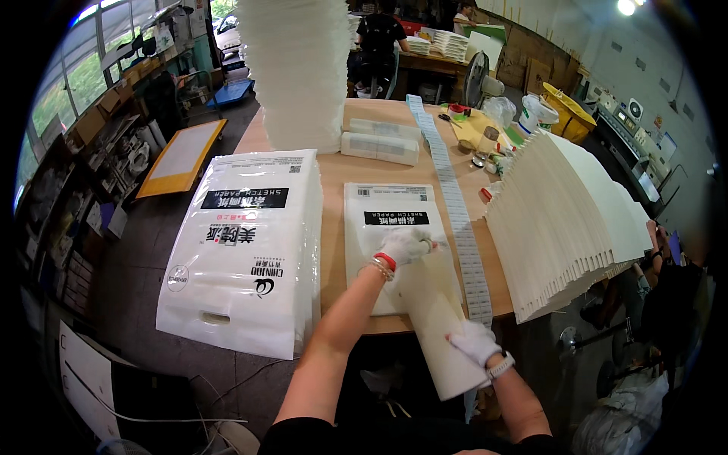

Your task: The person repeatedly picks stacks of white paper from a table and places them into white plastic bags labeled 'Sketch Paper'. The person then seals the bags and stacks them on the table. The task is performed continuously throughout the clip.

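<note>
Both my hands wear white gloves. A curled sheaf of white paper (436, 334) slants from the table past its near edge toward my body. My left hand (407, 247) is closed at the sheaf's far end, over a flat white plastic paper bag (360, 262) with a black printed band. The exact hold of those fingers is partly hidden. Lower down, my right hand (475, 345) grips the sheaf's right edge, thumb on top. Left of the bag lies a thick pile of similar printed plastic bags (243, 262), each with a handle slot.
A tall paper stack (292, 76) stands at the far left of the table (334, 292). Two wrapped bundles (379, 148) lie beside it. A label strip (453, 205) runs down the right side, next to a large fanned paper stack (561, 227). Other people (381, 34) work nearby.
</note>
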Demonstrator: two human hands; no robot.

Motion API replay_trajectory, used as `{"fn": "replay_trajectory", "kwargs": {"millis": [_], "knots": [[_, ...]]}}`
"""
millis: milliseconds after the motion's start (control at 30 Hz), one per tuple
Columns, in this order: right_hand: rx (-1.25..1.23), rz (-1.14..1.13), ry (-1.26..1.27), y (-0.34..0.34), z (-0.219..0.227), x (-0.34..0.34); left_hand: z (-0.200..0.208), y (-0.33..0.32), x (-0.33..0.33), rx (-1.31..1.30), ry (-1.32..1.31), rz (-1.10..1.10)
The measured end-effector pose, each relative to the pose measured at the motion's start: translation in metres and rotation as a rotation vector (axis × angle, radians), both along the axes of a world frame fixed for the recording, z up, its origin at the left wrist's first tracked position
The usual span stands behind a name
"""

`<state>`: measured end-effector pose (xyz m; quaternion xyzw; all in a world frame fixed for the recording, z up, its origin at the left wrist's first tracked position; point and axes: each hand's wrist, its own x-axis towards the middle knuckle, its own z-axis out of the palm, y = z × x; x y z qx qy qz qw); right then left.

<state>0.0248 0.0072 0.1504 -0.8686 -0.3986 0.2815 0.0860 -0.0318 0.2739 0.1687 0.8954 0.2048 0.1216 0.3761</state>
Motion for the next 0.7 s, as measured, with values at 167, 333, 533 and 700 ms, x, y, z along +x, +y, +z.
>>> {"fn": "replay_trajectory", "kwargs": {"millis": [167, 333, 533, 700], "knots": [[0.022, 0.05, -0.071, 0.105, 0.0, 0.011, 0.014, -0.033, -0.005, 0.339, -0.175, -0.085], [0.339, -0.075, -0.137, 0.124, -0.029, 0.031, -0.058, -0.053, -0.058, 0.256, -0.841, 0.279], [0.261, -0.19, -0.27, 0.092, 0.003, 0.012, -0.118, -0.093, -0.071, 0.159, -0.655, 0.363], [0.504, 0.196, -0.622, 0.046, 0.016, 0.015, -0.109, -0.104, -0.058, -0.035, -0.596, 0.269]]}}
